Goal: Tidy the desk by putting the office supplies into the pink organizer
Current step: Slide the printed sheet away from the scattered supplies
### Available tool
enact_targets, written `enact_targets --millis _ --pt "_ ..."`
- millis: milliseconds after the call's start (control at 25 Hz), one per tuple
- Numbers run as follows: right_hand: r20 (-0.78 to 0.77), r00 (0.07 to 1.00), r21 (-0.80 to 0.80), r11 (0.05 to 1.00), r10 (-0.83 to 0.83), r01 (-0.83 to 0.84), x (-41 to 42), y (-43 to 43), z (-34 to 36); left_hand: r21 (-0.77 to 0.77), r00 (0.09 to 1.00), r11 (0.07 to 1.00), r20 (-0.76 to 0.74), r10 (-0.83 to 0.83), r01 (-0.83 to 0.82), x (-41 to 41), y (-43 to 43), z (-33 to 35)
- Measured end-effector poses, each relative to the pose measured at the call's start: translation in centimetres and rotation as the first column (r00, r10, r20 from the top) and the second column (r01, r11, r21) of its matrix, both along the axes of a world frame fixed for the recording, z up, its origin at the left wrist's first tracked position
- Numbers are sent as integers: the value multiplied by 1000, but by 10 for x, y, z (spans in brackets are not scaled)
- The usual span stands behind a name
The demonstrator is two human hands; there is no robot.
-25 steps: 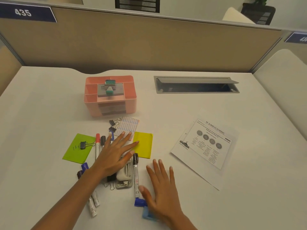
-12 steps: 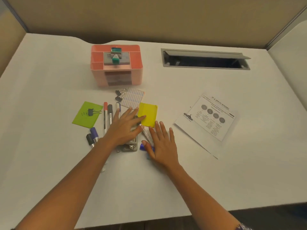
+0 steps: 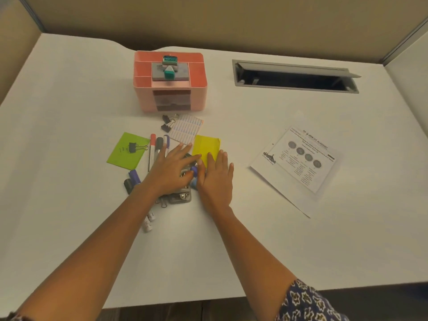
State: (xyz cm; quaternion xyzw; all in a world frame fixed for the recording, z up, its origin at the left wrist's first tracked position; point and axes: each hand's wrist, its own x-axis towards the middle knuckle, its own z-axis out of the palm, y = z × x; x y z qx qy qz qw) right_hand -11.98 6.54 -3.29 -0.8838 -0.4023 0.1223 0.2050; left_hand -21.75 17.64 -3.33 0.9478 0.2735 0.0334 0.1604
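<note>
Both hands lie flat on the white desk (image 3: 69, 205), side by side, in the middle of a little heap of office things. The left hand (image 3: 171, 170) is open with its fingers spread out. It rests on a gray metal hole punch (image 3: 183, 198) and some pens. The right hand (image 3: 216, 179) is open too, with straight fingers close together. Its fingertips touch the near edge of a yellow note pad (image 3: 208, 145). Neither hand holds anything. A small blue and purple thing (image 3: 194, 173) peeks out between the two hands; I cannot tell what it is.

The pink organizer (image 3: 170, 96) stands farther back on the desk, behind the heap and apart from both hands. A gray block (image 3: 159, 74) with a green stamp (image 3: 170, 72) sits across its top.

Just in front of it lie two black clips (image 3: 167, 123) and a lined card (image 3: 186, 130). Left of the heap is a green paper (image 3: 125, 156) with a single clip (image 3: 134, 147) on it. Next to that lie a red-capped marker (image 3: 152, 144), a black-capped marker (image 3: 159, 144) and a purple pen (image 3: 166, 141), side by side, running under the left hand. A purple cap (image 3: 134, 176) and a black cap (image 3: 128, 185) stick out by the left wrist.

Off to the right, well apart, lies a printed sheet (image 3: 301, 161). At the back right a gray slot (image 3: 294, 76) in the desk stands open. A blue flowered sleeve (image 3: 308, 302) covers the right upper arm.
</note>
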Motion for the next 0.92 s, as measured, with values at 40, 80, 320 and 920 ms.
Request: enact_targets --millis 40,80,320,920 --pt "-9 1000 0 1000 4 -4 -5 4 0 -3 1000 1000 -3 8 -8 -5 4 0" --pt "-19 1000 -9 1000 7 -7 -8 7 1 -4 1000 1000 -8 9 -9 -9 8 1" --pt "-157 987 75 996 -42 54 0 4 11 23 1000 1000 -22 2 -2 -15 9 3" --pt "128 980 -66 984 -153 163 101 -57 -3 134 893 912 -190 408 -388 60 45 12"
